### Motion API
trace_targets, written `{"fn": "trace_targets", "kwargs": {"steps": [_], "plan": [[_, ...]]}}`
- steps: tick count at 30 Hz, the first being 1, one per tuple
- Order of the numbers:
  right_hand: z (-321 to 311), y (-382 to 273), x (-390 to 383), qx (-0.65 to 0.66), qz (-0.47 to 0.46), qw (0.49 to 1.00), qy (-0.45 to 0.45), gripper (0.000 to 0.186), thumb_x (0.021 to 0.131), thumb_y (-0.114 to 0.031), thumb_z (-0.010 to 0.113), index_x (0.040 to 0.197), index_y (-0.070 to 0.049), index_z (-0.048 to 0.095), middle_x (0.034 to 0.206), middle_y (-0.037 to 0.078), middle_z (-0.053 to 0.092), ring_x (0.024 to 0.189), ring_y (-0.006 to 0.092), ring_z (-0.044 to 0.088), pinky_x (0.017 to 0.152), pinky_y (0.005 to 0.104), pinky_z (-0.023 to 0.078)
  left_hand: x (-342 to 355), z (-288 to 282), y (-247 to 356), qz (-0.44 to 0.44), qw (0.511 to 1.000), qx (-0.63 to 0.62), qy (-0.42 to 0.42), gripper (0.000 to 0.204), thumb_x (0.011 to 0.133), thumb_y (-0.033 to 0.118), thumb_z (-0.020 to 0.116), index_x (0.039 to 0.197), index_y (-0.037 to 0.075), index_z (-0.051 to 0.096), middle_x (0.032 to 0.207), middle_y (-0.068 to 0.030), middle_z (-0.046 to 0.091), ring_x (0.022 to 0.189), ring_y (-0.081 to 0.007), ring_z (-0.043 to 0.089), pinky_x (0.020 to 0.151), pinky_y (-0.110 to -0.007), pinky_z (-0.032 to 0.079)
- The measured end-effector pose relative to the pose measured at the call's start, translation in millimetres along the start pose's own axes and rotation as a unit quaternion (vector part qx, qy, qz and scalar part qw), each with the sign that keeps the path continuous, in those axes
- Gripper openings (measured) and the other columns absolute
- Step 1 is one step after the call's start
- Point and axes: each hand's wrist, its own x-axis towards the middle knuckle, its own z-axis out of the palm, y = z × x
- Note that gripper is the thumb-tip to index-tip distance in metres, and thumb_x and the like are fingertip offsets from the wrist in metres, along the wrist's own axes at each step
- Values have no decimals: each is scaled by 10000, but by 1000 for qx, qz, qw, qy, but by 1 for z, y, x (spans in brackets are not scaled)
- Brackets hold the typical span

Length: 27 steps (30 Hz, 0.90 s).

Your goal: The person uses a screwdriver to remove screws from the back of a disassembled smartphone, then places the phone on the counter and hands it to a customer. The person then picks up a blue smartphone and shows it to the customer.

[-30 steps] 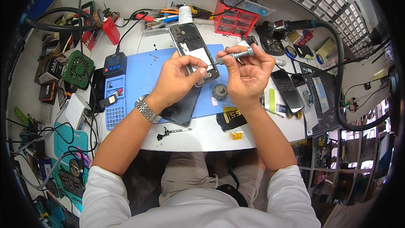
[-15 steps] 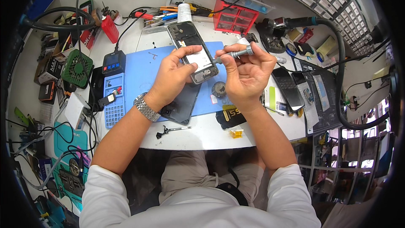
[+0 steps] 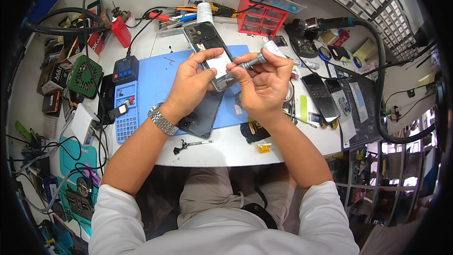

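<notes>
Two bare hands work above the far middle of the worktop [image 3: 226,157]. The left hand [image 3: 192,76] grips an opened phone [image 3: 206,34] by its left edge, thumb and fingers reaching over a white rectangular part [image 3: 220,63] inside it. The phone is held over a blue mat [image 3: 153,82], slanting so that its far end points left. The right hand [image 3: 265,80] grasps a grey screwdriver [image 3: 252,62] between thumb and fingers; the tool leans down to the left, its lower end at the near part of the phone. Whether the tip touches it, I cannot tell. A metal watch [image 3: 163,119] circles the left wrist.

Just nearer than the phone, a dark panel [image 3: 204,122] lies partly on the mat. Left of the hands are a black device with blue buttons [image 3: 125,70], a blue parts tray [image 3: 127,128] just nearer, and a green fan [image 3: 85,76] farther left. On the far side stand a white bottle [image 3: 205,13] and a red drawer unit [image 3: 262,18]. Right of the right hand lies a dark phone [image 3: 321,97]. Close to the near edge are a small black-and-silver part [image 3: 192,145] and a yellow piece [image 3: 263,148].
</notes>
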Motion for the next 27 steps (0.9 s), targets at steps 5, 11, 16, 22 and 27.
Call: {"fn": "trace_targets", "kwargs": {"steps": [5, 11, 16, 22, 27], "plan": [[2, -1, 2, 4, 5, 1000, -8, 612, 954, 164, 687, 1404, -37, 324, 1216, 219, 626, 1067, 238, 735, 936, 338, 623, -1, 1, 4, -16, 1000, -10, -1, 446, 1018, -50, 541, 1462, -19, 575, 1366, -117, 626, 1047, -139, 724, 897, -314, 671], [3, -9, 8, -49, -52, 997, -27, 492, 942, 142, 719, 1339, -20, 478, 1153, 188, 676, 1061, 275, 749, 939, 379, 630, -3, 3, 7, -6, 999, 35, 6, 444, 1022, -48, 551, 1464, -14, 572, 1309, -107, 657, 1035, -141, 727, 865, -298, 657], [-4, -15, 13, -116, -127, 985, 24, 430, 814, 62, 897, 1156, -32, 655, 1028, 143, 725, 918, 201, 747, 783, 332, 610, -7, 5, -1, 20, 999, 30, 32, 484, 1025, 7, 570, 1509, -2, 553, 1262, -84, 691, 936, -58, 696, 751, -212, 603], [-5, -16, 5, -39, 19, 999, 13, 329, 866, 168, 658, 1140, -14, 669, 1116, 150, 729, 1075, 309, 752, 947, 370, 597, -4, -12, -16, 89, 987, 128, 42, 533, 997, 46, 601, 1525, -2, 551, 1347, -82, 661, 972, -71, 670, 731, -177, 531], [-6, -13, 11, -118, -118, 985, 49, 375, 780, 35, 834, 1087, -15, 623, 917, 147, 611, 800, 352, 626, 682, 417, 508, 7, -18, -24, 93, 993, 70, 1, 553, 1062, 79, 617, 1586, -14, 464, 1419, -143, 647, 1153, -159, 689, 886, -273, 567]]}}
